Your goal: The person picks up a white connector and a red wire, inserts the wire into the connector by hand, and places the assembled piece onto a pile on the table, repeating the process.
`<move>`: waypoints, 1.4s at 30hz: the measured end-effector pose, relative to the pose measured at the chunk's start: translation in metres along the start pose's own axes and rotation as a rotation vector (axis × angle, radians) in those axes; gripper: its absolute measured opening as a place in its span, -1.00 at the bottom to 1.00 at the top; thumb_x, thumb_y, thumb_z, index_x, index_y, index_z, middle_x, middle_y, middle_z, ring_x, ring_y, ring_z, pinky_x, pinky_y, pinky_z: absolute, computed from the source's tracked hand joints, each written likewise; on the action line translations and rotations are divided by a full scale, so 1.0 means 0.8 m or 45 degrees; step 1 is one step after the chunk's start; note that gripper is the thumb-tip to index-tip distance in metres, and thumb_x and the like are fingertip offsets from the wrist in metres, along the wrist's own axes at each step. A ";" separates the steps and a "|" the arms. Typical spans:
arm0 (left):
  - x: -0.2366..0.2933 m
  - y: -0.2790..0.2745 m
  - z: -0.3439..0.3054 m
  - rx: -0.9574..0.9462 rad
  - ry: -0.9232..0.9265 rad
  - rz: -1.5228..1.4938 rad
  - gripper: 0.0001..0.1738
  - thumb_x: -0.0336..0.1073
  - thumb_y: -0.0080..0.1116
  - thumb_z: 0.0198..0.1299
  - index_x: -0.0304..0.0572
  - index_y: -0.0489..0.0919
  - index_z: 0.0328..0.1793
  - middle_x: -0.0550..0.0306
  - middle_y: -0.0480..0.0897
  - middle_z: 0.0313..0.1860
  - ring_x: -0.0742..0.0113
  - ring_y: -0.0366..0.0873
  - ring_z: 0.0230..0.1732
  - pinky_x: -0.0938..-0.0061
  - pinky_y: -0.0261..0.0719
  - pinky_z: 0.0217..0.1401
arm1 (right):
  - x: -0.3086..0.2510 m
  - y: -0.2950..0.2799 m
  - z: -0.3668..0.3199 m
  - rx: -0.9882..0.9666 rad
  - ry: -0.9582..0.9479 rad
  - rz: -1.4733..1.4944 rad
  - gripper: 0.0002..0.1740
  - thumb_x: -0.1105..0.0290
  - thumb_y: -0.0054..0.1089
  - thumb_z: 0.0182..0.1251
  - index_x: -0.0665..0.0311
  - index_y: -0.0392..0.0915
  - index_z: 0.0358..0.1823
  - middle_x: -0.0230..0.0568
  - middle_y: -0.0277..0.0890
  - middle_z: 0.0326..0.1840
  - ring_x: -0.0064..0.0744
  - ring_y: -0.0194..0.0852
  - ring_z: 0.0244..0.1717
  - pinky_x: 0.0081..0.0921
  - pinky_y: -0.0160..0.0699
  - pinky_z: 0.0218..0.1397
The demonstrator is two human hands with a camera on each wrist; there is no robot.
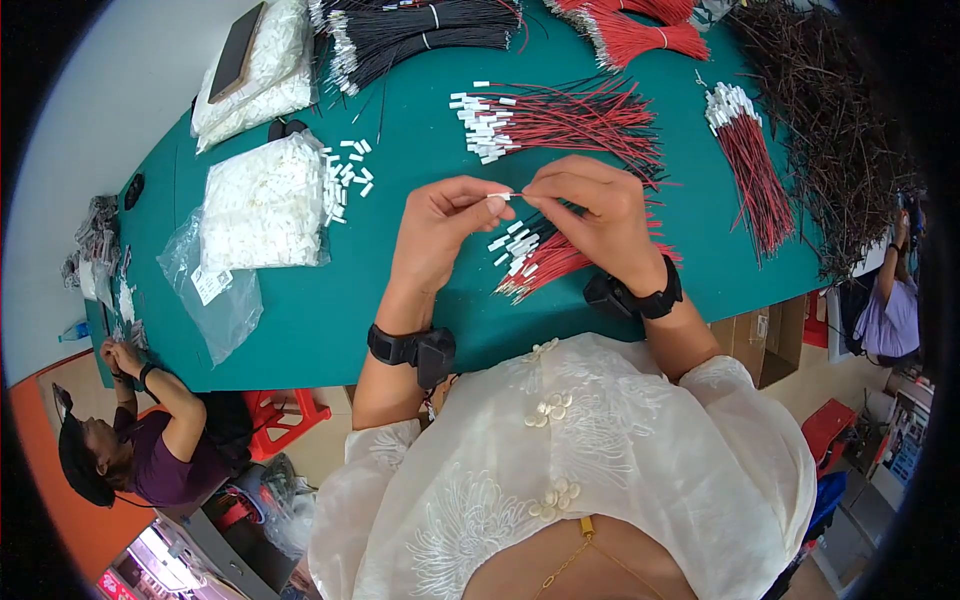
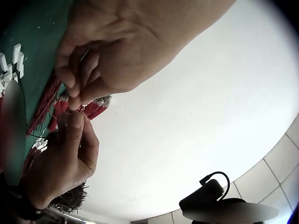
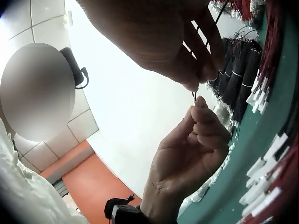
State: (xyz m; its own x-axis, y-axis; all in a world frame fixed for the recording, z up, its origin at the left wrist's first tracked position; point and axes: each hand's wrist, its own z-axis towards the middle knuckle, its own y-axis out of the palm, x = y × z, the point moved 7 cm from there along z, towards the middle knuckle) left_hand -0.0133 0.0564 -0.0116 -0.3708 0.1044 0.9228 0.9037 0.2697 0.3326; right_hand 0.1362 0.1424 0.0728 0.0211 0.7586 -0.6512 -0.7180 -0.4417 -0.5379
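Left hand nearly closed, thumb and forefinger pinching a small white plug, other fingers curled in. Right hand also nearly closed, fingertips pinching a thin wire right at the plug's end. Fingertips of the two hands almost meet; whether the wire sits inside the plug, can't tell. Plug and wire held up over the middle of the green surface. Black band with box on each wrist.

Just below the hands, toward the near edge: loose pile of red and black wires, some with white plugs. Just beyond the hands: bigger pile of plugged wires, white ends pointing to the left edge. Toward the right edge: another plugged bunch, white ends to the far edge. Dark tangled heap along the right edge.

Left of the hands: scattered plugs beside a full bag of plugs, crumpled clear bag next to it nearer the near edge. Far edge: tied black wires, tied red wires. Second person at the near left corner.
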 end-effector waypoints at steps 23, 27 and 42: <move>0.004 0.007 -0.001 -0.006 0.050 0.097 -0.81 -0.42 0.32 0.37 -0.37 0.74 0.03 0.07 0.78 -0.25 0.50 0.64 -0.27 0.60 0.56 -0.15 | 0.005 0.008 -0.003 -0.015 0.091 0.042 -0.85 0.65 0.44 0.14 0.35 0.74 -0.25 -0.14 0.73 -0.26 -0.19 0.77 -0.24 -0.42 0.70 -0.25; 0.003 0.009 0.001 -0.020 0.048 0.082 -0.83 -0.42 0.32 0.37 -0.36 0.74 0.01 0.07 0.78 -0.25 0.50 0.64 -0.27 0.60 0.56 -0.15 | 0.003 0.010 -0.001 -0.051 0.054 0.085 -0.85 0.65 0.44 0.14 0.35 0.74 -0.25 -0.15 0.74 -0.27 -0.20 0.77 -0.23 -0.43 0.69 -0.26; 0.013 0.005 -0.003 -0.039 0.068 0.095 -0.82 -0.39 0.32 0.38 -0.35 0.74 -0.01 0.10 0.77 -0.27 0.50 0.66 -0.25 0.60 0.56 -0.15 | 0.012 0.008 0.002 -0.099 0.154 0.191 -0.87 0.61 0.45 0.17 0.34 0.75 -0.24 -0.18 0.72 -0.30 -0.35 0.71 -0.33 -0.50 0.61 -0.33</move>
State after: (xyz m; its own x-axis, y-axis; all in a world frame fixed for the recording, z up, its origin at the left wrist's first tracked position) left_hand -0.0133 0.0563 -0.0005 -0.2911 0.0715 0.9540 0.9348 0.2335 0.2677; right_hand 0.1306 0.1479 0.0643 0.0049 0.6207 -0.7840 -0.6638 -0.5844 -0.4668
